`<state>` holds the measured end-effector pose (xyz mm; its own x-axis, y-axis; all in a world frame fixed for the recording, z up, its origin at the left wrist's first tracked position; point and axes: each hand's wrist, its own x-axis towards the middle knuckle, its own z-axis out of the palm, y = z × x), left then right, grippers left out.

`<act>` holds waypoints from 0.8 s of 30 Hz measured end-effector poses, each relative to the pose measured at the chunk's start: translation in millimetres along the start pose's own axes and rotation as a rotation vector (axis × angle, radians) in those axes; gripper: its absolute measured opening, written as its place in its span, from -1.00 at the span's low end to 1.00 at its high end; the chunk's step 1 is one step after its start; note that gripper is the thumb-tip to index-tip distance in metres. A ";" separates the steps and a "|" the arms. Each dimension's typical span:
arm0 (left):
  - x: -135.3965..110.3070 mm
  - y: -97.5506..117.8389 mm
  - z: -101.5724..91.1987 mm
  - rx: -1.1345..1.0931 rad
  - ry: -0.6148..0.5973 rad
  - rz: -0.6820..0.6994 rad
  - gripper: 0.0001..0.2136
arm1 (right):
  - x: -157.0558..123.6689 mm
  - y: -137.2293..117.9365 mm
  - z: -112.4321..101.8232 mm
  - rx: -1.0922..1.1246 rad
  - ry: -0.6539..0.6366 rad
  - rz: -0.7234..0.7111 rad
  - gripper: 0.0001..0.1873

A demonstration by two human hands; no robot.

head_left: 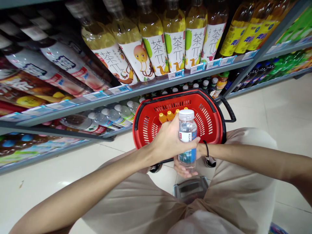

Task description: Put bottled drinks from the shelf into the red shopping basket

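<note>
My left hand is closed around the upper body of a clear plastic water bottle with a white cap and a blue and white label. The bottle is upright, held in front of the near side of a red shopping basket. Behind and beneath it is my right hand, its fingers curled about the lower part; the bottle hides much of that palm. Inside the basket, several small bottles with orange-yellow caps stand along the far side, partly covered by my left hand.
Shelves full of drinks run across the front. Tall tea bottles line the upper shelf, smaller water bottles the lower one. The basket's black handle sticks out right. A grey stool-like object shows between my legs.
</note>
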<state>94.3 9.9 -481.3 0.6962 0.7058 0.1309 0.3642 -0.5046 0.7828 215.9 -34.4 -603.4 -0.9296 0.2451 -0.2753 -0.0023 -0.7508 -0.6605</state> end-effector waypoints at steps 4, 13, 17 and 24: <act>3.1 -7.1 -2.9 -0.034 0.000 0.022 -0.56 | 10.3 14.6 -22.1 0.116 -0.360 0.006 -0.54; 17.2 -45.4 -12.7 -0.311 -0.073 -0.075 -0.57 | 9.3 10.5 -14.8 0.393 0.184 -0.131 0.02; 23.2 -55.3 -17.5 -0.266 -0.050 -0.100 -0.53 | 0.8 -10.5 6.5 0.425 0.459 -0.178 0.02; 33.7 -76.7 -29.0 -0.224 0.069 -0.083 -0.49 | -7.9 -32.0 10.4 0.260 0.777 -0.278 -0.04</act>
<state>71.9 86.8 -519.3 0.6228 0.7765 0.0959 0.2672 -0.3263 0.9067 219.6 -18.7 -572.8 -0.3675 0.7192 -0.5896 -0.3649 -0.6947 -0.6199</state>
